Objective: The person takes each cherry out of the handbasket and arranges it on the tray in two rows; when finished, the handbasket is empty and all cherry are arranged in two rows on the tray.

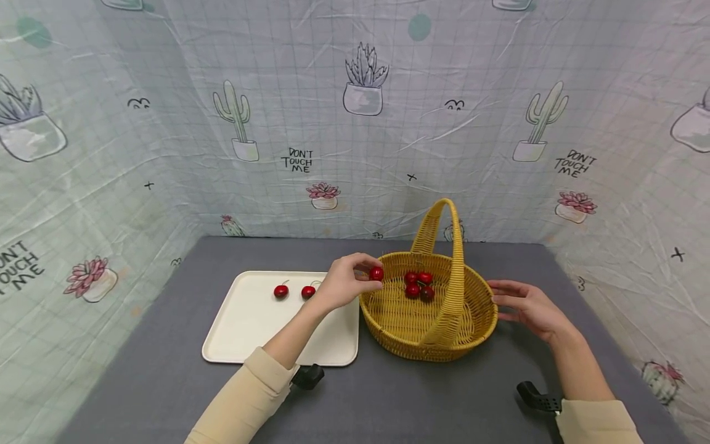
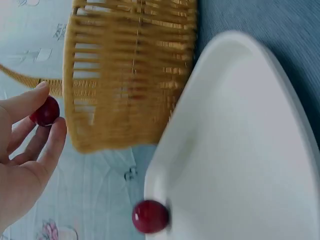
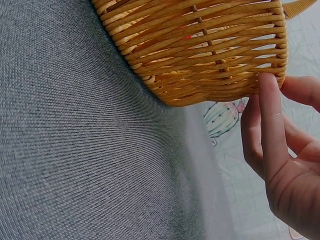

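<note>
Between thumb and fingertips my left hand (image 1: 346, 280) pinches a dark red cherry (image 1: 376, 273), held at the left rim of a yellow wicker basket (image 1: 407, 320). Several red cherries (image 1: 412, 290) lie together inside the basket, toward its back. At the opposite side, my right hand (image 1: 529, 307) touches the basket's rim with its fingertips; in the right wrist view its thumb (image 3: 270, 110) lies against the outer weave. A white tray (image 1: 255, 327) left of the basket carries two cherries with stems, one (image 1: 281, 291) further left and one (image 1: 307, 291) near my left forearm.
The basket's tall arched handle (image 1: 456, 265) rises over its middle. Tray and basket stand side by side on a grey tabletop (image 1: 388, 401). A printed cloth (image 1: 277, 92) with cactus drawings hangs behind and along both sides. Black wrist mounts (image 1: 307, 376) sit below the forearms.
</note>
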Available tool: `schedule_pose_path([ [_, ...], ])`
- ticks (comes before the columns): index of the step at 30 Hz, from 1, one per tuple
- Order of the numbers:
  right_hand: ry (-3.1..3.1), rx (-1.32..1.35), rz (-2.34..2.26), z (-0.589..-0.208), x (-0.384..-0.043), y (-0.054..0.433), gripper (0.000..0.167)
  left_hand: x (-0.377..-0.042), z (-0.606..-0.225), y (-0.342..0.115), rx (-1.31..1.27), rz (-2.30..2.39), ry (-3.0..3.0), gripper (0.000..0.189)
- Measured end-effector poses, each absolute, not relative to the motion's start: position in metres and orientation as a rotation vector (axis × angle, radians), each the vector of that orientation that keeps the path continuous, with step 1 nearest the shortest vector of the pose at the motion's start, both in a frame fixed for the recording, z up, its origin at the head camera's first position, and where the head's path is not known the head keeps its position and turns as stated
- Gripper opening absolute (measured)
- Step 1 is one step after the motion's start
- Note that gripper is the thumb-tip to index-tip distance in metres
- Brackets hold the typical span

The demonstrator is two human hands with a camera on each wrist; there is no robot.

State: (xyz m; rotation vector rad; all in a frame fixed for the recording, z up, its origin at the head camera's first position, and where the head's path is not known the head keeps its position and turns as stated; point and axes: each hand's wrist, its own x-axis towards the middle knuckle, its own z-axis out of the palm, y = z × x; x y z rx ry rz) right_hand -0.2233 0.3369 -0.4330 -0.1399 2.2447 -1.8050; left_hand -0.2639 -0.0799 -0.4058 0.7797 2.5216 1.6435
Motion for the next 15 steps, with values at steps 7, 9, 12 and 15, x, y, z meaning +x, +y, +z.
schedule_pose_path([
  [7, 2.25, -0.149, -1.81, -0.435, -0.221, 0.339, 0.063, -0.265, -0.407, -0.101, 0.694, 1.669, 2.588, 0.037],
  [9, 2.242, -0.139, -1.818, -0.436, -0.221, 0.338, 0.062, -0.265, -0.408, -0.105, 0.651, 1.68, 2.597, 0.037],
  [12, 2.235, -0.135, -1.821, -0.435, -0.22, 0.336, 0.063, -0.265, -0.411, -0.114, 0.566, 1.691, 2.608, 0.037],
  [15, 2.245, -0.132, -1.818, -0.433, -0.222, 0.335, 0.063, -0.265, -0.412, -0.123, 0.501, 1.708, 2.617, 0.04],
])
